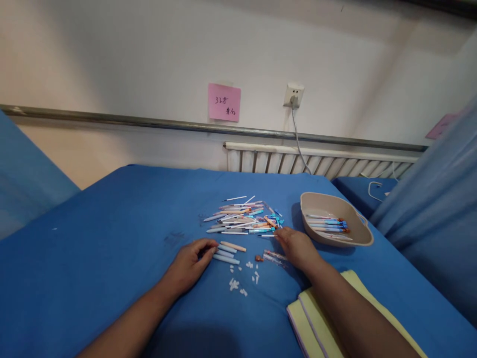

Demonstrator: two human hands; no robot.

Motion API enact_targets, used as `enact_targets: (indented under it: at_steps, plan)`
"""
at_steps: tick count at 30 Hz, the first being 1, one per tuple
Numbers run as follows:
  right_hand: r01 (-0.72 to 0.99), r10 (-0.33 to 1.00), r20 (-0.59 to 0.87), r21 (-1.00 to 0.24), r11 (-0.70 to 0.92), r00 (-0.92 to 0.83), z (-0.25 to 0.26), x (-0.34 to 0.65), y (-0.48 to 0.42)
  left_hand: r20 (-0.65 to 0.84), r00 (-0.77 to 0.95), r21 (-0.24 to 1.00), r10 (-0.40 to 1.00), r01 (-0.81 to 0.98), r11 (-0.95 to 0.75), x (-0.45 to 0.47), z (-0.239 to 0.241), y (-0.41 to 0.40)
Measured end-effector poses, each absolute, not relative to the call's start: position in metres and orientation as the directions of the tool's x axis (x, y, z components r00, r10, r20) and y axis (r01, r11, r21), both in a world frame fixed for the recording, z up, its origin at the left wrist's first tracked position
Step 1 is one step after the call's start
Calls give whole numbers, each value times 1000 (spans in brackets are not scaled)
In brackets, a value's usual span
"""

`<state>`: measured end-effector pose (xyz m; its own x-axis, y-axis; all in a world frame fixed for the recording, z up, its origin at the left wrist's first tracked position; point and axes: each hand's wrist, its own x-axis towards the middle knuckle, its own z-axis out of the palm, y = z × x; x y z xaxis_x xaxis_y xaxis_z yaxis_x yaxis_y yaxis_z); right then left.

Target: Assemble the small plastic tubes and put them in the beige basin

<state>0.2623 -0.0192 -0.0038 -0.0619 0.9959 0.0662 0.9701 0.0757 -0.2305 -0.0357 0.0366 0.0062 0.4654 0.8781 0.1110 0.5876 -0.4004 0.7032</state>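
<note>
My left hand (194, 256) is curled at the left ends of a small row of pale pen barrels (226, 259), with thumb and forefinger closed on a blue one. One peach barrel (234, 246) lies at the far side of that row. My right hand (298, 247) pinches the end of a thin white pen refill (267, 235) at the near edge of a mixed pile of pen parts (238, 222). Clear patterned barrels (275, 257) and a brown-orange cap (259, 258) lie beside that hand. Small white bits (234, 284) are scattered between my hands.
A beige basket (363, 241) holding several pens (328, 224) stands on the right. A folded yellow towel (309, 323) lies under my right forearm. The blue-covered table (112, 238) reaches the wall, where there are a radiator (268, 160), a rail and a socket (293, 94) with a cable.
</note>
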Motion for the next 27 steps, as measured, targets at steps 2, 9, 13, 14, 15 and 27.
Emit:
enact_targets:
  at_steps: [2,9,13,14,15,27]
  plan:
    - [970,996,78,-234,66,-50,-6,263,-17,111,470,699,876,589,-405,-35,7,37]
    - [968,996,77,-246,54,-36,-9,262,-14,112,448,707,887,591,-387,-34,8,38]
    - [966,998,45,-253,46,-36,-10,259,-12,115,444,711,889,588,-386,-34,10,37]
    - [964,998,46,-259,53,-42,-11,258,-11,117,437,710,892,591,-383,-34,10,38]
    - [962,997,52,-267,62,-50,-11,257,-11,120,424,708,898,597,-377,-36,11,38]
    - [949,992,123,-307,74,-38,-11,272,-21,114,554,505,825,683,-528,-74,11,59]
